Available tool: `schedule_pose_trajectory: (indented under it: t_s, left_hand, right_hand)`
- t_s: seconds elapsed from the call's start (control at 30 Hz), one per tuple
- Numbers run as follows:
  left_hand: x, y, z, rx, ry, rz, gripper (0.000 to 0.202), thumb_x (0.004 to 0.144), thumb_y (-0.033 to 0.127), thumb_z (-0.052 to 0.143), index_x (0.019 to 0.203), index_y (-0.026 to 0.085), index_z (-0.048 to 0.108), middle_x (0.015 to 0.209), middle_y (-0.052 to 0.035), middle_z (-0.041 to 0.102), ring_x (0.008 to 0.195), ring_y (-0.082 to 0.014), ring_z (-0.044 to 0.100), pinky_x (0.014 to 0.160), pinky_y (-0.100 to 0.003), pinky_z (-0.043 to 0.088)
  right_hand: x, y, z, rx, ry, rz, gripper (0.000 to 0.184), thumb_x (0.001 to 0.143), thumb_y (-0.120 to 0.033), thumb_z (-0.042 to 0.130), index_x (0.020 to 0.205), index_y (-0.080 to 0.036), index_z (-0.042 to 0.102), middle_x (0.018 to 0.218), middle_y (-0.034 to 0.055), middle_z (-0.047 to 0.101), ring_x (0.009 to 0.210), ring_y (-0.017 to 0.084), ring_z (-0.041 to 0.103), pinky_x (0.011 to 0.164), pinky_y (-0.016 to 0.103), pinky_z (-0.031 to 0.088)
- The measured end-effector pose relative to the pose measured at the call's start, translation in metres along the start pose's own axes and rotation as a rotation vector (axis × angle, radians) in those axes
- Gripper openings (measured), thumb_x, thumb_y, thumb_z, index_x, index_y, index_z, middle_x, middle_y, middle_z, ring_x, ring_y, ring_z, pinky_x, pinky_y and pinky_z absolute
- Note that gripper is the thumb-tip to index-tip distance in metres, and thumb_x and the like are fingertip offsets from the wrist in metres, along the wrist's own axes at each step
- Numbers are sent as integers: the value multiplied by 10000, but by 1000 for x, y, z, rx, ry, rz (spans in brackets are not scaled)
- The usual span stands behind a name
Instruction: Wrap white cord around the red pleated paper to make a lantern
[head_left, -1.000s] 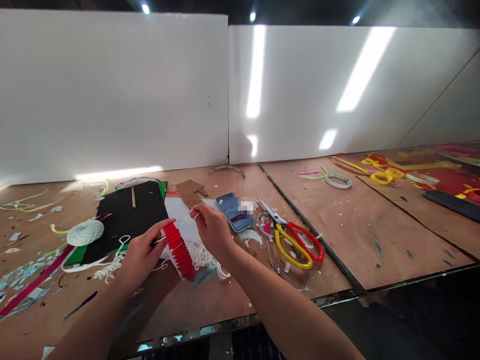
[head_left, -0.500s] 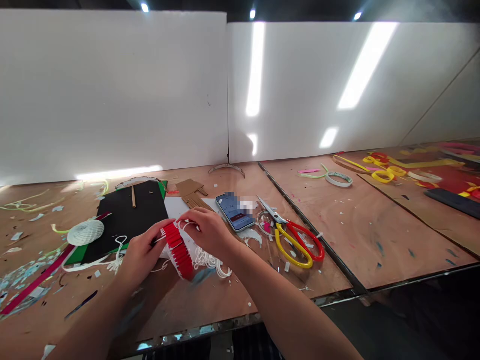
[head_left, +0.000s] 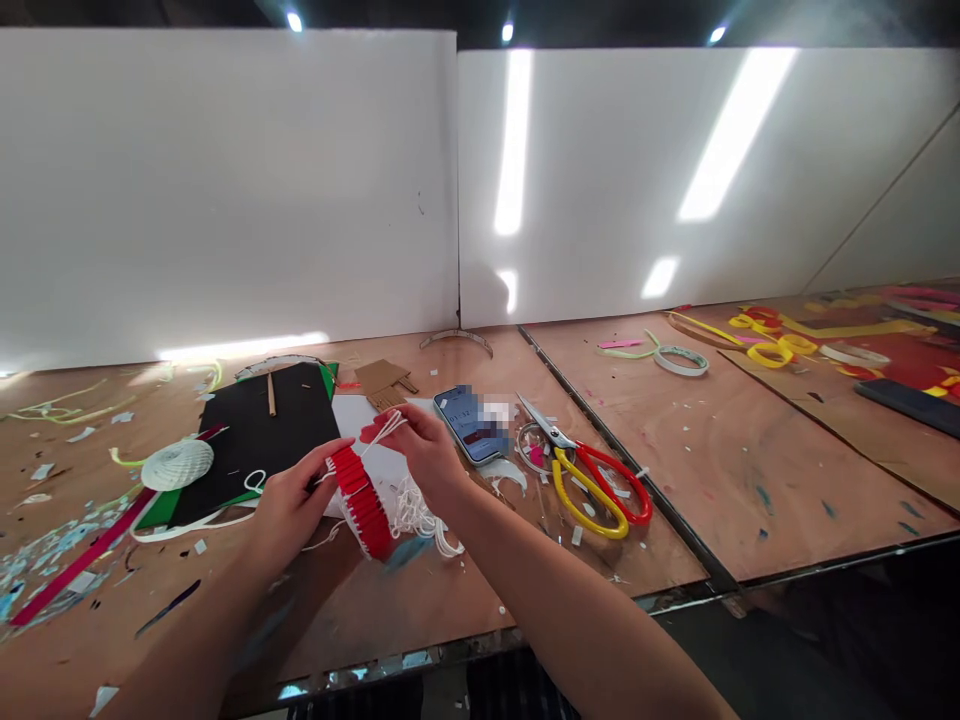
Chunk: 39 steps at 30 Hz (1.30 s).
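My left hand (head_left: pixel 294 505) is closed on the upper end of a red pleated band (head_left: pixel 361 505) with white stitching along its edge. The band hangs down in a curve above the table. Just to its right, my right hand (head_left: pixel 420 450) pinches several strands of white cord (head_left: pixel 390 428) between thumb and fingers. Loose white cord (head_left: pixel 414 512) lies in a tangle below that hand. A sheet of white paper (head_left: pixel 352 415) shows partly behind the hands.
Red-and-yellow-handled scissors (head_left: pixel 589 470) and a phone (head_left: pixel 466 425) lie right of my hands. To the left are a black board (head_left: pixel 300 430) and a white shell-shaped piece (head_left: pixel 178 465). A roll of tape (head_left: pixel 681 361) sits farther right; a white partition (head_left: pixel 225 200) stands behind.
My right hand has drawn slightly up and away from the band, with the white cord strands now gathered in its fingers. My left hand keeps its hold on the band.
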<state>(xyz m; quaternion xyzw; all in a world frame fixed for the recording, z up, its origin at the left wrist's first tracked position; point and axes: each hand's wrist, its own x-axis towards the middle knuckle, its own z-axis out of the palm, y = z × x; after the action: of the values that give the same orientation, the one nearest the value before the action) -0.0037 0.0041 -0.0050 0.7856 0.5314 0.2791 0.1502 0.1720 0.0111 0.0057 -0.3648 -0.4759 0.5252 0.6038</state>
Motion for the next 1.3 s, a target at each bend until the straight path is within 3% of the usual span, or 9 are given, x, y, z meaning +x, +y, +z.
schedule_pose_trajectory:
  t_s: [0.13,0.33,0.47,0.63,0.8,0.87,1.13,1.23,1.3]
  left_hand:
    - [0,1,-1,6,3,3,453,807,345,372,1180,148,536,628,41,565,481,-70,427,507,-159,356]
    - [0,4,-7,42,62,-13,489,765,357,381,1170,144,553,590,37,511,467,-82,405,481,-172,344]
    - [0,5,-8,51,52,-9,492,751,330,368,1164,144,558,628,28,555,482,-82,435,504,-173,364]
    - [-2,6,-7,26,19,-8,467,777,338,369,1166,156,551,604,45,549,475,-71,424,510,-162,364]
    - [-4,5,-6,-8,-21,9,443,807,327,377,1190,166,530,653,37,588,517,-79,459,542,-168,375]
    - [-5,3,-6,-24,15,9,429,812,316,378,1188,180,533,675,36,597,543,-83,482,563,-170,380]
    - [-8,-3,-9,88,92,67,435,786,300,388,1184,234,550,648,43,607,548,-108,518,562,-173,394]
    - [-11,7,-8,85,126,18,420,806,319,367,1177,246,551,713,32,632,561,-111,520,568,-185,385]
    - [-13,13,-7,62,121,1,413,811,327,364,1168,247,555,706,28,634,567,-116,533,569,-188,391]
  right_hand:
    - [0,-5,0,222,-86,99,141,769,-294,465,758,-169,530,539,-38,459,493,83,440,532,222,369]
    - [-5,-21,-16,-933,-396,-348,178,790,-155,516,879,-190,666,836,28,581,730,107,516,716,259,362]
    - [-5,-15,-18,-1308,-321,-389,209,847,-173,458,871,-169,665,849,61,597,766,143,541,730,287,357]
    - [0,-6,-12,-646,27,-168,158,799,-151,442,799,-163,599,799,49,625,753,148,556,717,288,390]
    - [0,-11,-4,328,-51,172,157,773,-306,482,821,-168,539,639,5,573,632,124,568,692,287,436]
    - [-3,-15,-4,221,-119,153,162,771,-294,471,818,-169,562,573,-24,511,519,95,490,601,257,415]
    - [-9,-18,-21,-1185,-432,-429,243,792,-123,484,933,-202,666,941,67,596,759,136,544,735,305,370]
    - [-6,-15,-21,-1215,-288,-366,192,801,-113,474,828,-173,654,835,61,631,759,161,566,735,320,372]
    - [-4,-14,-17,-947,-88,-284,170,803,-129,459,806,-165,625,813,62,644,777,172,579,731,320,392]
